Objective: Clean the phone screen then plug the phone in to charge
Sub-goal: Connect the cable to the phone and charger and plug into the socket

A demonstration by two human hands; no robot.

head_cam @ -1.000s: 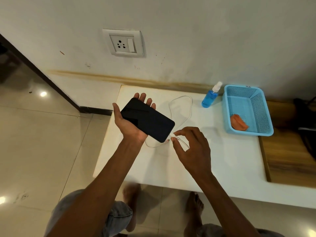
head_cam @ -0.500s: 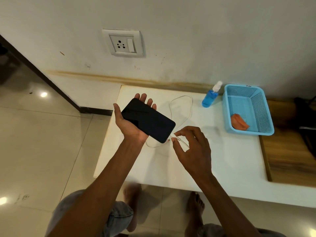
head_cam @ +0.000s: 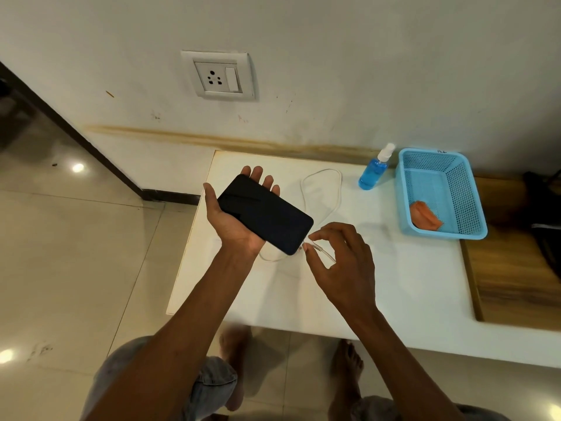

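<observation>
A black phone [head_cam: 265, 214] lies screen up, dark, across the palm of my left hand [head_cam: 233, 220], held above the white table's left part. My right hand [head_cam: 340, 259] pinches the plug end of a white charging cable [head_cam: 321, 189] between thumb and forefinger, right at the phone's lower end. I cannot tell whether the plug sits in the port. The cable loops back over the table behind the phone. An orange cloth [head_cam: 425, 218] lies in the blue basket [head_cam: 473, 205]. A blue spray bottle [head_cam: 373, 171] stands left of the basket.
A wall socket with a switch [head_cam: 218, 75] is set in the wall above the white table [head_cam: 409, 287]. A wooden surface [head_cam: 513, 278] adjoins the table on the right, with a dark bag at its far edge. My bare feet stand on the tiled floor below.
The plug end in my right hand has closed in on the phone's lower end. The phone and my left hand have hardly moved.
</observation>
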